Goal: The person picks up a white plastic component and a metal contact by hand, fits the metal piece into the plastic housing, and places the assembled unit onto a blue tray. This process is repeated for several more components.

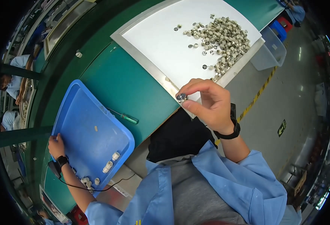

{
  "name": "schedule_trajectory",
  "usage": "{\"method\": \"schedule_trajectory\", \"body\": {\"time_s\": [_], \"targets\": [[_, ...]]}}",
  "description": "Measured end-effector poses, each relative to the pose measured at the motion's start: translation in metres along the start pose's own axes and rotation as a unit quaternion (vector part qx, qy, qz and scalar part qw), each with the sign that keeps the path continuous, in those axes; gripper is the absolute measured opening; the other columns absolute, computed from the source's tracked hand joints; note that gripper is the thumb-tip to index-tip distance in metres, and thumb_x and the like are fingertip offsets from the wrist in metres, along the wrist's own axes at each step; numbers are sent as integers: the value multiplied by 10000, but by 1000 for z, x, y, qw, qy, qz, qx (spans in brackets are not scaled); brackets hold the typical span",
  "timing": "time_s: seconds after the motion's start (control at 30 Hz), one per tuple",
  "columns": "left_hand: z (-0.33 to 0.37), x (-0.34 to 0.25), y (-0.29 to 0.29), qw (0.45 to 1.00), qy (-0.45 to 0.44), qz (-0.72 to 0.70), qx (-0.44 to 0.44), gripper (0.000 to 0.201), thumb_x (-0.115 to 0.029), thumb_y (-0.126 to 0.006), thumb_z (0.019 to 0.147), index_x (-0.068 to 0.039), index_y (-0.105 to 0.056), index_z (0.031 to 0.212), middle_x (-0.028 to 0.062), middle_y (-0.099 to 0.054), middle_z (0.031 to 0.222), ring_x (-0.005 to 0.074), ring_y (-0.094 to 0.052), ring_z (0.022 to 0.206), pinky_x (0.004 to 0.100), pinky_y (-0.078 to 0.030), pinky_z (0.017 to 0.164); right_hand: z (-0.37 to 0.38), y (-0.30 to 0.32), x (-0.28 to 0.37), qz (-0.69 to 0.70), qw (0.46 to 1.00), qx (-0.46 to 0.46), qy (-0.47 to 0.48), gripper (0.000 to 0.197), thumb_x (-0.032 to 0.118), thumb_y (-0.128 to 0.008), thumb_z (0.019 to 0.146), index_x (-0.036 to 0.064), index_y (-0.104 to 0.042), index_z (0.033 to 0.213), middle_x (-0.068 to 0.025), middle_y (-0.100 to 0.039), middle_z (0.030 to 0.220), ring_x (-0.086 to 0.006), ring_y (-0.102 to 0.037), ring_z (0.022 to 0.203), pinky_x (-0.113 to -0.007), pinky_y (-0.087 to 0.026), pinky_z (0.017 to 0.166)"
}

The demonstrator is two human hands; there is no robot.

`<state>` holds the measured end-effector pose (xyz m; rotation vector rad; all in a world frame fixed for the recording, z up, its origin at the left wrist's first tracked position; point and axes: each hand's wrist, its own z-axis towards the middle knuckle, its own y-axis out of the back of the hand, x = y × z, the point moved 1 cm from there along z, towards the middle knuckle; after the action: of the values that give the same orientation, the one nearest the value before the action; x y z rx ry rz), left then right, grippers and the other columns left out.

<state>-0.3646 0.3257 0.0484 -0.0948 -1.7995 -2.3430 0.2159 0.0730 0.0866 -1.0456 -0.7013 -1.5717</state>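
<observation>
Between thumb and forefinger, my right hand [213, 103] pinches a small round part [181, 98] with a shiny dark face; its exact kind is too small to make out. It is held up over the near corner of a white board with a metal frame [146, 62]. On that board lies a heap of similar small round metal parts [228, 39], with several loose ones around it. At the left, my left hand [56, 146] is curled over the rim of a blue plastic tray [93, 108]. Inside the tray, whitish cylindrical parts [108, 167] lie near its lower edge.
A green-handled screwdriver [129, 118] lies beside the tray on the green tabletop [108, 75]. One loose part [78, 54] sits farther back. A black cable [97, 189] runs from my left wristband across the tray's edge. Beyond the board stands a translucent bin [268, 54]. Other people work at the far left.
</observation>
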Motion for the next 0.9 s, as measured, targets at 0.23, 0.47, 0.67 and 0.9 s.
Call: {"method": "schedule_trajectory", "body": {"time_s": [0.23, 0.47, 0.67, 0.9], "targets": [[2, -4, -9, 1000, -6, -9, 16, 339, -355, -656, 890, -78, -629, 1083, 198, -720, 918, 415, -692, 896, 527, -533, 783, -5, -11, 7, 76, 997, 15, -17, 193, -81, -647, 876, -57, -625, 1067, -200, -703, 985, -243, -681, 928, -365, -521, 853], [-36, -58, 42, 938, -31, -345, 8, 262, -142, -639, 906, -25, -618, 1139, 127, -705, 1001, 259, -689, 908, 379, -541, 799, -7, -20, 4, 227, 966, -3, -128, 232, -71, -627, 883, -66, -624, 1115, -207, -701, 990, -259, -686, 939, -376, -519, 861], [-152, -227, 133, 633, -76, -724, 262, 258, -89, -521, 891, 21, -608, 1108, 93, -649, 985, 164, -616, 849, 276, -483, 761, -14, -34, -7, 250, 960, 12, -125, 290, -76, -620, 859, -55, -626, 1148, -205, -697, 1031, -283, -685, 987, -398, -514, 882], [-227, -332, 164, 309, -39, -842, 441, 287, -145, -513, 920, 43, -599, 1120, 112, -627, 1041, 142, -552, 907, 263, -428, 774, -33, -62, -8, 163, 984, -24, -65, 277, -30, -645, 857, -27, -629, 1134, -198, -693, 1079, -296, -650, 1060, -404, -505, 885]]}}
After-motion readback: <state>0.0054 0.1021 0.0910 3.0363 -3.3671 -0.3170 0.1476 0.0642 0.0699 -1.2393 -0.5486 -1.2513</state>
